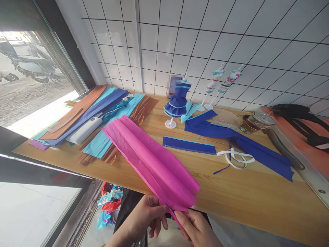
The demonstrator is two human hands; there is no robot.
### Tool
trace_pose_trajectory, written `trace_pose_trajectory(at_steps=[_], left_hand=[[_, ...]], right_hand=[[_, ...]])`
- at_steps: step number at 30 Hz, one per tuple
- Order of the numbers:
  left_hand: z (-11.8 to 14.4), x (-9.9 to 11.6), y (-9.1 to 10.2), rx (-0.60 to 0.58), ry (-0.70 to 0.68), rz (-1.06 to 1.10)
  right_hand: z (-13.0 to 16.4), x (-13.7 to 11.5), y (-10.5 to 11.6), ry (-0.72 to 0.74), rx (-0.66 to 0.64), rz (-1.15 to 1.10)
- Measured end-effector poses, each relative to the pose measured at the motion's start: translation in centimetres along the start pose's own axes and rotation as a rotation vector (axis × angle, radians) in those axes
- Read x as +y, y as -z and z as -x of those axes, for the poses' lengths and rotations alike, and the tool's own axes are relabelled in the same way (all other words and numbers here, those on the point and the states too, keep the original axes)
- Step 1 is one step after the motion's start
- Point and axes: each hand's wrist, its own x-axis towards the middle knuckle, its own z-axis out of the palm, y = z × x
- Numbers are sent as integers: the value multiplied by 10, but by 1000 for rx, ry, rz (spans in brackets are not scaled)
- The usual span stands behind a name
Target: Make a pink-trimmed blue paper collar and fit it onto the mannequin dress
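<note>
in the head view, a pink sheet [154, 157] is the thing at work: it lies slantwise, with its long axis going from the near edge of the wooden surface [246, 195], about the middle, toward the far left corner, and its far end rests over a light blue sheet [96, 145]. so from the fingers the sheet stretches forward and to the left, while its near end comes out past the near edge. the right hand [194, 223] is the nearer one to this end; its thumb and fingers are closed on a narrow part of the pink. the left hand [151, 214] is just beside, at the left long side of the sheet, with fingers bent and half closed; a thin dark thing [169, 208] shows at its fingertips, but i cannot tell what it is, or if this hand grips it firmly. farther back, near the far edge, stands a small blue dress [177, 104] on a stand, and right of the sheet lies a dark blue strip [189, 144].
</note>
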Motion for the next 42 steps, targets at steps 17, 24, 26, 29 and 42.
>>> trace_pose_trajectory(at_steps=[17,24,26,29,42], left_hand=[[2,-1,3,-36,-9,-17],[3,-1,3,-32,8,-30],[3,-1,4,-27,10,-27],[3,-2,4,-30,15,-22],[9,3,11,-49,-15,-102]], right_hand=[[-5,-2,-6,-53,0,24],[-9,-1,-8,-43,8,49],[-9,-1,-9,-38,10,51],[-9,-1,-9,-35,16,52],[-11,2,-9,-52,-5,-25]])
